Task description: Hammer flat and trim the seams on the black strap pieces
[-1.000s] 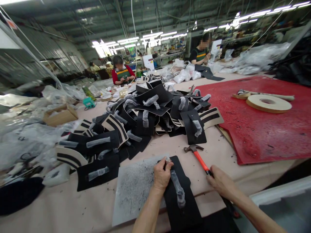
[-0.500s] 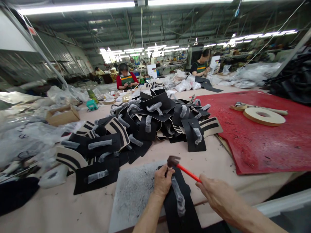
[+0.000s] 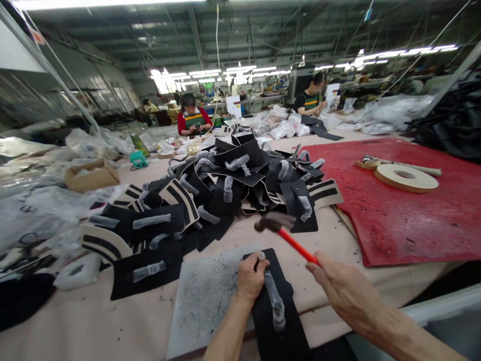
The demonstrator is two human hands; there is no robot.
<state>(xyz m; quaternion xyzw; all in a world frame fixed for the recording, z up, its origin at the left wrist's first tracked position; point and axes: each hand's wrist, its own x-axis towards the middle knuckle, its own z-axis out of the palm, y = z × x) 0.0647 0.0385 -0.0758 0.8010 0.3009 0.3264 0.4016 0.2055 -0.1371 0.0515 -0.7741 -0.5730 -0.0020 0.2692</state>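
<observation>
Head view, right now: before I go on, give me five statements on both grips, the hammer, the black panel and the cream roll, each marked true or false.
1. The right grip holds the hammer by its handle. True.
2. The left grip is open with nothing in it. False: it pinches a small round-topped piece.
3. A strip in clear wrapping lies along the black panel. True.
4. The hammer's head touches the black panel. False: it is in the air, clear of the panel.
5. The cream roll lies on the black panel. False: the cream roll lies on the red sheet.
</observation>
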